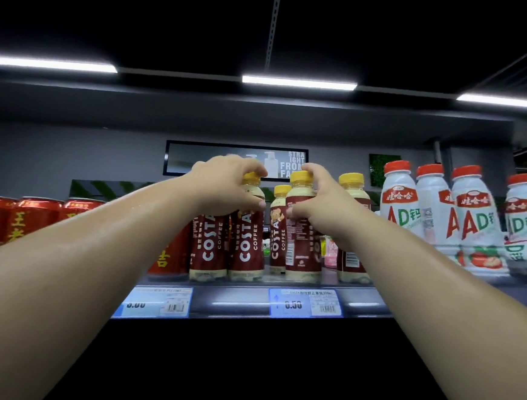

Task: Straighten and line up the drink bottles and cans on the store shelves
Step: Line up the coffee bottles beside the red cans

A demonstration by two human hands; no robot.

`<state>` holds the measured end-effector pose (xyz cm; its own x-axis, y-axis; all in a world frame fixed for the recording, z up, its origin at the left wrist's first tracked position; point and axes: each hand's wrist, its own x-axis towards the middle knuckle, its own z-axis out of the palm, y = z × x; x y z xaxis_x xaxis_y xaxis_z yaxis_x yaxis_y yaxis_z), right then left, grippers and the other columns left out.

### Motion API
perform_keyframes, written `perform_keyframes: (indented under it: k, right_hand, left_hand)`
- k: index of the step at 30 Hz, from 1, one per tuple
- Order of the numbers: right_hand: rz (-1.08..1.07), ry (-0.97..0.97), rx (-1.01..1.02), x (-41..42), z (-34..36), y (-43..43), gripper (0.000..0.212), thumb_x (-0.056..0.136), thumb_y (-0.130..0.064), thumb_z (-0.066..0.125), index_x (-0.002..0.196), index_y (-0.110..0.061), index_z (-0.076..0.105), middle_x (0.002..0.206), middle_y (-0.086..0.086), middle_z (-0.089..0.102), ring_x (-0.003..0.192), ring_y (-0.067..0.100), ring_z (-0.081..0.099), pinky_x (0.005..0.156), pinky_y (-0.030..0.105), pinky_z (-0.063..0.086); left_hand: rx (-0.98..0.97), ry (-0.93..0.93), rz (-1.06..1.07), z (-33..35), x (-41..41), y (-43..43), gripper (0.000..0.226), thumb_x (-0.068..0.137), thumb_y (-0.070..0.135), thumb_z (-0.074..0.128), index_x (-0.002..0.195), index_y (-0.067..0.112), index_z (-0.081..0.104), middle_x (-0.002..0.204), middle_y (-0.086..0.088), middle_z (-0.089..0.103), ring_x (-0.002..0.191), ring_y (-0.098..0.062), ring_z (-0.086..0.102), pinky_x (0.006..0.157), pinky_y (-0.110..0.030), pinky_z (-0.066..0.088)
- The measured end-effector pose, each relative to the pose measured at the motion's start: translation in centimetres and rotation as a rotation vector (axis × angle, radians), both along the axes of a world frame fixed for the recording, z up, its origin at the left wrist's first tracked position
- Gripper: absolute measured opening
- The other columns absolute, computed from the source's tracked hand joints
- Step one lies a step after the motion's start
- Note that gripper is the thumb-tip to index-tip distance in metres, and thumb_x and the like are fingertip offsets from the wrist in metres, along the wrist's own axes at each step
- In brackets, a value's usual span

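Several Costa coffee bottles with yellow caps stand on the top shelf [247,306]. My left hand [225,185] grips the neck and shoulder of one front bottle [247,246], whose label faces me. My right hand [321,204] holds another bottle [302,250] at the shoulder, its barcode side turned toward me. A third Costa bottle [208,246] stands just left of the gripped one, partly behind my left wrist. One more [278,229] sits further back between my hands, and another [350,263] is half hidden behind my right arm.
Red herbal tea cans [17,221] fill the shelf's left part, partly behind my left arm. White AD calcium milk bottles [471,222] with red caps stand at the right. Price tags [306,304] line the shelf edge. A dark ledge overhangs the shelf.
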<state>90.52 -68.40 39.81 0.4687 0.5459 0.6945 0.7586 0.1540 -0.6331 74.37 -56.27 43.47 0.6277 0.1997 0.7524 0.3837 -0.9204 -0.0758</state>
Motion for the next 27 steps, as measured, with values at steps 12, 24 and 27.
perform_keyframes:
  k: [12, 24, 27]
  right_hand:
    - [0.092, -0.062, -0.073, 0.3, 1.2, -0.6, 0.058, 0.084, -0.014, 0.077, 0.119, -0.049, 0.048, 0.105, 0.005, 0.066, 0.092, 0.025, 0.071, 0.067, 0.045, 0.062]
    - [0.192, -0.045, -0.093, 0.5, 0.8, 0.3, 0.067, 0.09, -0.01, 0.07, 0.139, -0.047, 0.042, 0.11, 0.008, 0.066, 0.099, 0.026, 0.069, 0.08, 0.055, 0.059]
    - [0.18, -0.069, -0.12, 0.1, 1.1, -0.4, 0.075, 0.09, -0.014, 0.071, 0.148, -0.044, 0.035, 0.121, 0.004, 0.062, 0.102, 0.021, 0.068, 0.088, 0.047, 0.058]
  left_hand:
    - [-0.141, -0.047, -0.141, 0.8, -0.2, 0.6, 0.032, 0.098, 0.03, 0.056, 0.127, 0.044, 0.058, 0.123, 0.005, 0.057, 0.099, -0.014, 0.054, 0.072, -0.027, 0.046]
    - [-0.112, -0.055, -0.114, 0.5, 0.1, 0.8, 0.032, 0.1, 0.03, 0.053, 0.128, 0.045, 0.056, 0.107, 0.011, 0.051, 0.094, -0.012, 0.053, 0.064, -0.021, 0.041]
    - [-0.132, -0.044, -0.111, 0.7, 0.1, 0.5, 0.031, 0.1, 0.032, 0.054, 0.128, 0.044, 0.057, 0.111, 0.009, 0.054, 0.095, -0.012, 0.054, 0.064, -0.022, 0.041]
